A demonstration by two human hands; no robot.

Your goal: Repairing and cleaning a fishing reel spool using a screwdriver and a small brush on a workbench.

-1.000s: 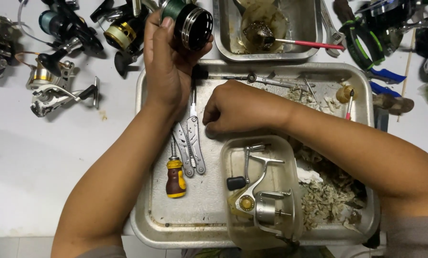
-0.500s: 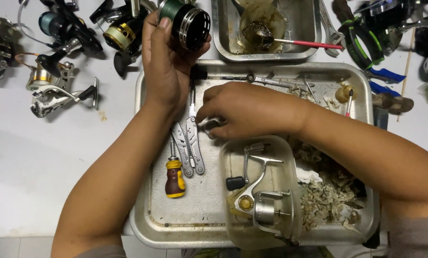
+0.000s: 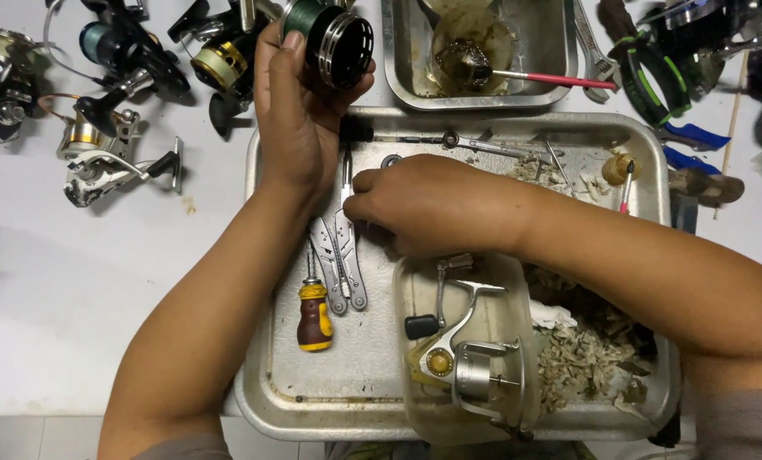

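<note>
The left hand (image 3: 300,111) is raised above the far edge of a large metal tray (image 3: 313,400), its fingers clamped around a dark fishing-reel spool (image 3: 330,34) wound with green line; the spool sits at the top of the view, slotted rim turned to the right. The right hand (image 3: 432,204) rests low over the tray, fingers drawn together with the tips at a pair of silver pliers (image 3: 343,255) lying on the tray floor; whether they pinch anything small there cannot be told. Just left of the pliers lies a stubby screwdriver (image 3: 315,313) with a yellow and brown handle. Near the tray's front edge sits a clear plastic tub (image 3: 415,358) holding a silver reel body (image 3: 475,366). To its right lies a heap of dirty paper scraps (image 3: 585,358). Beyond the tray stands a smaller metal pan (image 3: 398,68) with a brush, red-handled (image 3: 560,80), resting in brown grease. Several whole reels (image 3: 108,153) lie on the white table (image 3: 74,298) at the left.
</note>
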